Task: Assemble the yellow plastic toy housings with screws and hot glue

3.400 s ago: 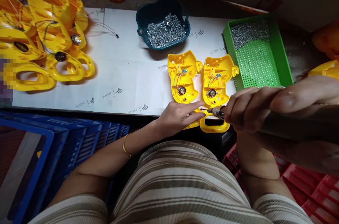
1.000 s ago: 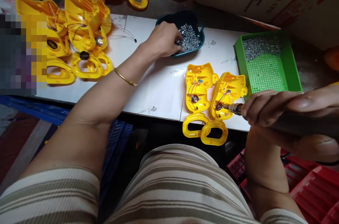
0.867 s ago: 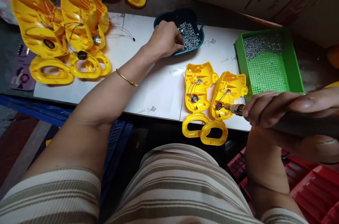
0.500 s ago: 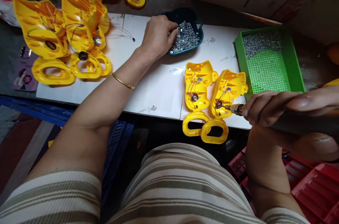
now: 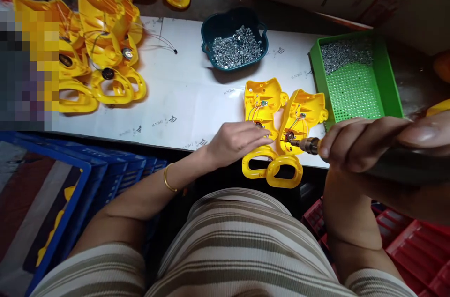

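Note:
Two yellow toy shells lie side by side at the table's near edge, the left shell and the right shell, each with wires and a small speaker inside. My left hand rests on the lower part of the left shell, fingers pressed together and pointing right; what they hold is hidden. My right hand grips a dark powered screwdriver, whose metal tip touches the right shell near its speaker.
A dark teal bowl of small screws sits behind the shells. A green tray with more screws is at the right. Several yellow shells pile at the left. Blue crates and red crates flank my lap.
My left hand left the screw bowl and came back to the left shell near the screwdriver tip. My right hand kept the screwdriver on the right shell.

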Demonstrator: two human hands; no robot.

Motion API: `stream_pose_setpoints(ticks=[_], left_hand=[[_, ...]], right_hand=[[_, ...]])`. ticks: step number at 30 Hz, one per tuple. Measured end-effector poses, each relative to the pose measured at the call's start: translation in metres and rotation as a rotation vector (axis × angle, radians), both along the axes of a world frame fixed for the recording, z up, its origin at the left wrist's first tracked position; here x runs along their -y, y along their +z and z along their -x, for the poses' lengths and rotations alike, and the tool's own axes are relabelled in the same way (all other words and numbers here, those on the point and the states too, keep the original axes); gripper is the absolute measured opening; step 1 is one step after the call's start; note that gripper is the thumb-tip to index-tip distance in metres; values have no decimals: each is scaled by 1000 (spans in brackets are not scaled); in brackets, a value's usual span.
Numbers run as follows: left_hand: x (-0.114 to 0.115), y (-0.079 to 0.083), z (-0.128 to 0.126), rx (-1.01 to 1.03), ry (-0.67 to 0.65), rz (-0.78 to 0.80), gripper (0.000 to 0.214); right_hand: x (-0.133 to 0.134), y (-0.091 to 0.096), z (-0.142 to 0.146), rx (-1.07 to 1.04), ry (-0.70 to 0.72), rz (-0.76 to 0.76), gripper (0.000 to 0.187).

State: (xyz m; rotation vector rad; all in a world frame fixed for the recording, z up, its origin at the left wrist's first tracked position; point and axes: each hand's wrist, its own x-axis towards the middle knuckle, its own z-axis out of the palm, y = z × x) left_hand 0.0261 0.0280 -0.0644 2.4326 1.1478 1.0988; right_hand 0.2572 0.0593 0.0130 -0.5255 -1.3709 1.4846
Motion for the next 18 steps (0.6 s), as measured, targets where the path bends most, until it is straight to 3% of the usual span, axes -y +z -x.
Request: stream_pose_setpoints(ticks=[3, 9, 15, 18], left_hand=[[14, -7, -8, 28, 21, -10, 23], [19, -13, -9, 80, 10, 39, 19], [22, -14, -13, 119, 15, 70, 18], [22, -14, -13, 112, 4, 98, 20]], right_hand=[[7, 8, 4, 34, 1, 36, 13], [3, -12, 13, -48, 120, -37, 11], [18, -5, 27, -129, -88, -43, 29], [18, -6, 30, -98, -86, -32, 26]])
